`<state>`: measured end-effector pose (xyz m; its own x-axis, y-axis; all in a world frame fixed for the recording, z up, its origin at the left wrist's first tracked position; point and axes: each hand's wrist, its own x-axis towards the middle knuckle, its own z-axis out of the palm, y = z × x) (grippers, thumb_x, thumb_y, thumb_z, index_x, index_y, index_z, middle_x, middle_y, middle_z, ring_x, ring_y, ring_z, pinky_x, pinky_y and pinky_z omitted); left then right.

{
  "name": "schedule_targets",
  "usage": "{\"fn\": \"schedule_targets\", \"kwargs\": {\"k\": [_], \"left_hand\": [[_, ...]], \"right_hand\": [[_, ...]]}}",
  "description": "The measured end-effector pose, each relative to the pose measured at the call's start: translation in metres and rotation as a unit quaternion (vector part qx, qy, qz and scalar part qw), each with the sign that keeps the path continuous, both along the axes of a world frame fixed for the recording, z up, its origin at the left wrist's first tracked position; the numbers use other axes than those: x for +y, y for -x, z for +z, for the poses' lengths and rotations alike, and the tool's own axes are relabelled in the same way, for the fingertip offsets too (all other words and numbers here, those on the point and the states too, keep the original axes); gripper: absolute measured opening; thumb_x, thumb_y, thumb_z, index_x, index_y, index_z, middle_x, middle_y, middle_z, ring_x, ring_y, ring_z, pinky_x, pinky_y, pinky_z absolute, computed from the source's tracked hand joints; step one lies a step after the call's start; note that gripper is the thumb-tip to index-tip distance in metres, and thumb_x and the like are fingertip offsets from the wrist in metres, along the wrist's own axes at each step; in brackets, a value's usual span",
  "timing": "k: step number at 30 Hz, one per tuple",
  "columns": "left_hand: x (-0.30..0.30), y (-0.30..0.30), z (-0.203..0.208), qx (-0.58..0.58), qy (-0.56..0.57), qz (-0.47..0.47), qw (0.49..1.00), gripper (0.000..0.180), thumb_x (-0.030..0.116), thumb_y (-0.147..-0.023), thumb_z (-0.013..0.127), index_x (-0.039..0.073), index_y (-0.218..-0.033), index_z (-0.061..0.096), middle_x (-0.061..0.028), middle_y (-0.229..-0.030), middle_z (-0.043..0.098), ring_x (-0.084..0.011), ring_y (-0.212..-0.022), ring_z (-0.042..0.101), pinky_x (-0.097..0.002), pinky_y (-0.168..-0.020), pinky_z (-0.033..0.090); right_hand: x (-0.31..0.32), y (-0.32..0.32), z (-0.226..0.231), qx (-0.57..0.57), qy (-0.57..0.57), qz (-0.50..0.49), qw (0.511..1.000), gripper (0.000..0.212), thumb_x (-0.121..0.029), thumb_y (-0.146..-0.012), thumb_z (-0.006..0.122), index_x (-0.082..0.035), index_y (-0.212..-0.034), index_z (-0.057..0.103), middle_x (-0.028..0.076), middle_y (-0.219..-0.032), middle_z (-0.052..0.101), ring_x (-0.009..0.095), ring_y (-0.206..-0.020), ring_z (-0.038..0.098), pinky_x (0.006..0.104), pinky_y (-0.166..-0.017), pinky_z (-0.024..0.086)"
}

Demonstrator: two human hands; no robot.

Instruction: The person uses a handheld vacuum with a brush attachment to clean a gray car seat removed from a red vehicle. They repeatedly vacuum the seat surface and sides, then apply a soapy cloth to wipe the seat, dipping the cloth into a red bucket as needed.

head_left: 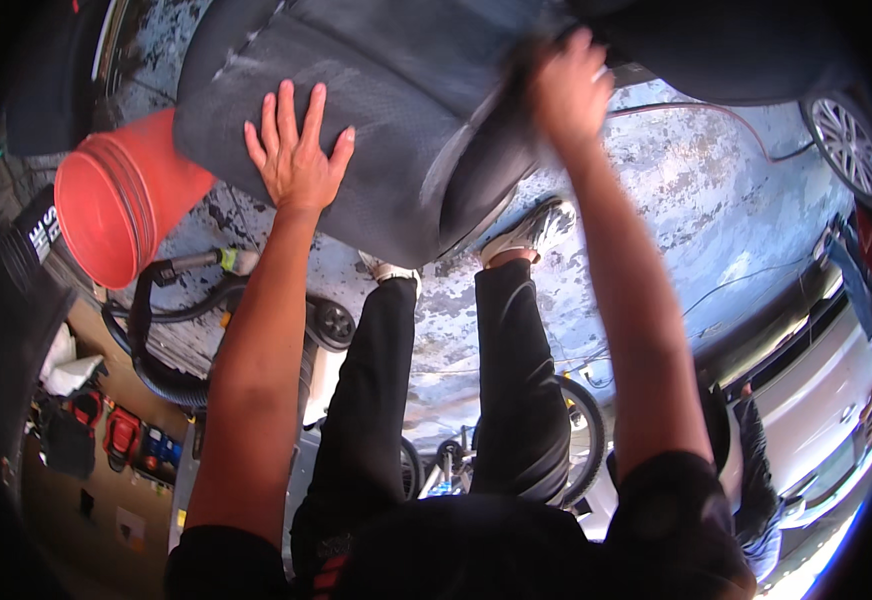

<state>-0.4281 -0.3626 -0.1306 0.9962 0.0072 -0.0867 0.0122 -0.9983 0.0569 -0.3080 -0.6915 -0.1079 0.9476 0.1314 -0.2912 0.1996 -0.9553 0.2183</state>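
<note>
A dark grey car seat (356,130) with pale streaks on its surface fills the top middle, in front of my legs. My left hand (299,155) lies flat on it with fingers spread and holds nothing. Over the seat's right side bolster is my right hand (571,95), smeared by motion. A dark blurred patch shows beside its fingers; whether that is something held or part of the seat, I cannot make out.
An orange bucket (106,210) lies tipped at the left, against the seat. A black vacuum hose (146,340) curls below it. A thin hose (716,108) crosses the worn floor toward a car wheel (846,145). Behind me stand a bicycle (586,440) and a silver car (816,410).
</note>
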Motion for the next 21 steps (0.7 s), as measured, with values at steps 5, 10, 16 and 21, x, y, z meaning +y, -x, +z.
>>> {"fn": "schedule_targets", "kwargs": {"k": [5, 10, 16, 21], "left_hand": [[0.007, 0.000, 0.001, -0.017, 0.023, 0.000, 1.000, 0.075, 0.060, -0.094, 0.069, 0.037, -0.162, 0.047, -0.0072, -0.174, 0.034, -0.0331, -0.159, 0.031, -0.0642, -0.127, 0.016], [0.005, 0.001, -0.007, 0.005, 0.046, 0.014, 0.999, 0.075, 0.061, -0.094, 0.068, 0.039, -0.162, 0.047, -0.0068, -0.175, 0.033, -0.0328, -0.160, 0.030, -0.0638, -0.128, 0.015], [0.004, 0.002, -0.013, -0.027, 0.084, 0.017, 0.996, 0.077, 0.057, -0.092, 0.072, 0.039, -0.163, 0.047, -0.0057, -0.175, 0.032, -0.0318, -0.159, 0.029, -0.0630, -0.127, 0.015], [0.006, 0.003, -0.013, -0.034, 0.074, 0.018, 0.997, 0.075, 0.058, -0.091, 0.072, 0.041, -0.161, 0.049, -0.0054, -0.173, 0.035, -0.0309, -0.158, 0.031, -0.0626, -0.127, 0.016]], "right_hand": [[0.033, 0.016, -0.001, 0.020, -0.013, -0.099, 0.995, 0.024, -0.023, -0.098, 0.063, -0.011, -0.114, 0.076, 0.016, -0.123, 0.065, 0.034, -0.115, 0.067, 0.0535, -0.089, 0.059], [0.105, 0.181, 0.047, 0.264, -0.129, -0.047, 0.955, 0.032, -0.023, -0.094, 0.067, -0.012, -0.123, 0.072, 0.016, -0.138, 0.052, 0.036, -0.120, 0.065, 0.0520, -0.085, 0.063], [0.030, -0.004, 0.009, 0.065, -0.007, -0.015, 0.998, 0.022, -0.020, -0.097, 0.064, -0.008, -0.113, 0.073, 0.016, -0.131, 0.058, 0.032, -0.112, 0.065, 0.0488, -0.087, 0.061], [0.092, 0.112, 0.018, 0.080, 0.015, -0.041, 0.996, 0.031, -0.025, -0.096, 0.066, -0.008, -0.121, 0.071, 0.019, -0.136, 0.059, 0.033, -0.120, 0.063, 0.0490, -0.094, 0.057]]}}
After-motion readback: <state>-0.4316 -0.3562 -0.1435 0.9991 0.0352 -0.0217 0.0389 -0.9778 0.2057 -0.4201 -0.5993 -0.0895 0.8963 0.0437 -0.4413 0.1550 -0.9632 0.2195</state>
